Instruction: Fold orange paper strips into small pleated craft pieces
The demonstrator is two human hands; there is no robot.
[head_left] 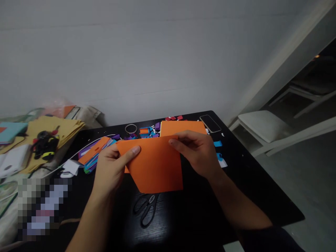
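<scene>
An orange sheet of paper [154, 168] is held up over the black table between both hands. My left hand [112, 162] pinches its left edge, thumb on the near face. At the upper right corner my right hand [198, 150] grips the sheet between thumb and fingers. Below the sheet lie black-handled scissors [148, 210], their blades hidden by the paper. Behind it rests a stack of orange sheets [189, 126]. Left of my left hand is a pile of folded coloured papers [96, 154].
Small blue and purple paper pieces [149, 131], red pieces [173, 118], a ring [130, 128] and a phone-shaped object [210, 123] lie along the back of the table [252, 189]. Yellow envelopes [49, 127] and tools [46, 145] are at left. A white chair [262, 124] stands at right.
</scene>
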